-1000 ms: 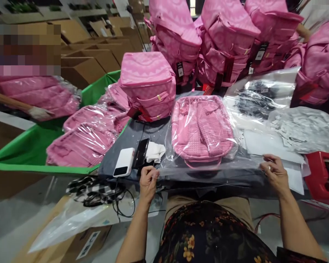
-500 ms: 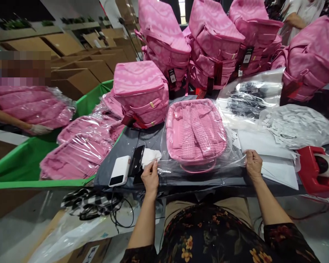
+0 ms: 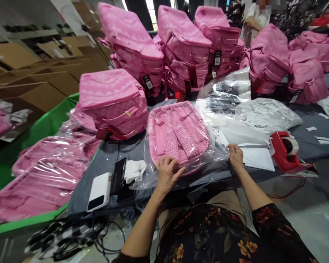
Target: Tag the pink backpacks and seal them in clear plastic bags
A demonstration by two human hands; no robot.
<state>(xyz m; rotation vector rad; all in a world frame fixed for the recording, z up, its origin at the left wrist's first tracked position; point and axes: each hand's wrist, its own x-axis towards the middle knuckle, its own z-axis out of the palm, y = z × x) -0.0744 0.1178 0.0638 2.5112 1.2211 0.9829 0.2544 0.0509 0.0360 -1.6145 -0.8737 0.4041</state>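
Note:
A pink backpack (image 3: 178,131) lies strap side up inside a clear plastic bag (image 3: 208,168) on the dark-covered table. My left hand (image 3: 167,173) rests on the bag over the backpack's near left edge, fingers spread and thumb out to the right. With pinched fingers, my right hand (image 3: 235,156) grips the near right corner of the clear plastic bag. Left of the backpack are a white power bank (image 3: 99,191), a black phone (image 3: 117,176) and a folded white cloth (image 3: 135,171).
Several pink backpacks (image 3: 113,102) stand along the table's back. To the right are a red tape dispenser (image 3: 286,153), white papers (image 3: 257,155) and a plastic bag of white slips (image 3: 268,115). A green-sided bin (image 3: 55,117) at left holds bagged backpacks. A person (image 3: 256,20) stands far back.
My left hand has let go of the plastic bag's near left corner and moved onto the backpack's near edge. The view has swung right; my right hand keeps hold of its corner.

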